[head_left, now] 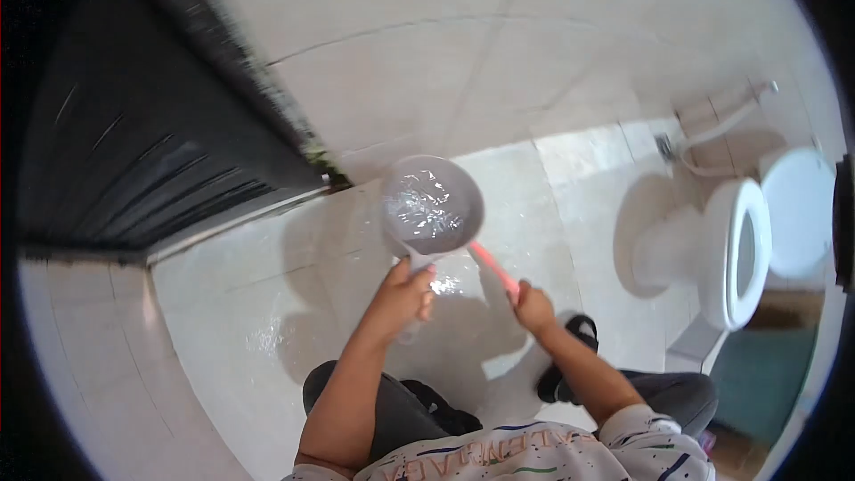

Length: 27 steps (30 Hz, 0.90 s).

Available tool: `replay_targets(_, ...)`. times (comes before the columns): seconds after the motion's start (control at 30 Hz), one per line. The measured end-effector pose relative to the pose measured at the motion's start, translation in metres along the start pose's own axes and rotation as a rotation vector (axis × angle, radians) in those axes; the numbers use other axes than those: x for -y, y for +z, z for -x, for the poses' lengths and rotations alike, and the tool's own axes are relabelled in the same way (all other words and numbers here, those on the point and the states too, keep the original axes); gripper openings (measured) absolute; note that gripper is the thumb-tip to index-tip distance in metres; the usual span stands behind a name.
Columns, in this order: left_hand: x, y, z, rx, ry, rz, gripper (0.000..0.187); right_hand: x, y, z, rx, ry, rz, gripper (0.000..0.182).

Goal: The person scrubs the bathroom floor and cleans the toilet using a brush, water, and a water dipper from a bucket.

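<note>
My left hand [405,301] is closed around the handle of a light grey dipper [477,205], whose round bowl holds rippling clear water. My right hand [533,305] grips a pink handle [495,269] that slants up toward the dipper's lower right edge. The far end of the pink handle is hidden behind the bowl. Both hands are low in front of my body, above the wet tiled floor [499,178].
A white toilet [737,254] with a raised lid [797,214] stands at the right, a white hose [726,125] beyond it. A dark door [169,116] is at the upper left. Pale wall tiles [401,62] rise ahead. My feet in black footwear [583,331] stand below.
</note>
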<state>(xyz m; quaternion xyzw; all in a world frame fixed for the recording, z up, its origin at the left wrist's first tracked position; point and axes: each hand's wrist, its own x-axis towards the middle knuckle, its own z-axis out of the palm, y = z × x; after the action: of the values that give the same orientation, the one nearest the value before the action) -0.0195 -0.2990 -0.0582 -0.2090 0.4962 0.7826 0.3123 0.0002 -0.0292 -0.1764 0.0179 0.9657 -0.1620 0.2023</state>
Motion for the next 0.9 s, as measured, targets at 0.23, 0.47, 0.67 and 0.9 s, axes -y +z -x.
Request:
replay_targets(0.23,-0.002,0.030,-0.023,-0.074,-0.034,-0.183,0.036,-0.155,-0.039,-0.056,-0.399,0.599,-0.060,0.046)
replay_targets(0.47,0.030,0.100,-0.078,-0.073,0.357,-1.117,0.035,-0.128,0.004,0.033,-0.465,0.565,-0.247,0.048)
replay_targets(0.67,0.079,0.188,-0.101,0.147,0.338,-1.387,0.038,-0.157,-0.024,0.157,-0.570,0.972,-0.538,0.055)
replay_targets(0.9,0.138,0.242,-0.100,0.386,0.448,-1.539,0.039,-0.168,0.023,0.213,-0.610,0.981,-0.458,0.049)
